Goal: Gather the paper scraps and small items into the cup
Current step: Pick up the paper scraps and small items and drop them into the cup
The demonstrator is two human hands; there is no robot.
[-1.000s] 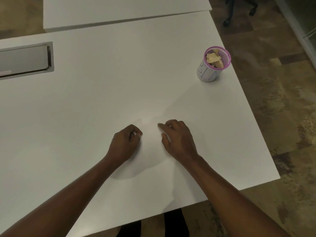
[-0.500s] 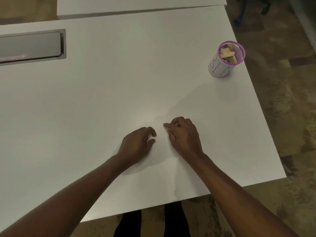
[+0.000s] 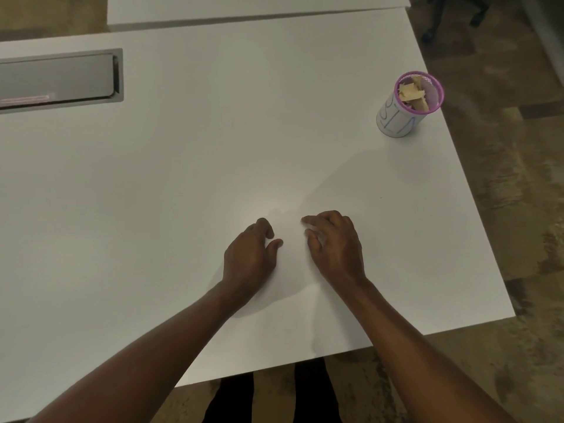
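Note:
A cup (image 3: 399, 117) with a purple mesh rim stands upright near the right edge of the white table (image 3: 198, 166). Tan paper scraps (image 3: 412, 93) fill its top. My left hand (image 3: 248, 254) rests on the table at centre front, fingers curled and slightly apart, nothing visible in it. Close to its right lies my right hand (image 3: 335, 248), palm down, fingers spread on the surface, holding nothing that I can see. No loose scraps show on the table between or around the hands. The cup is well beyond my right hand, up and to the right.
A grey metal cable hatch (image 3: 61, 77) is set into the table at the far left. A second white table (image 3: 244, 7) adjoins at the back. The table's right edge runs just past the cup, with patterned floor (image 3: 503, 209) beyond. Chair legs (image 3: 451, 16) show at top right.
My left hand has loosened from a closed curl, its thumb now apart from the fingers. Both hands stay close together at the table's centre front. The view has shifted slightly.

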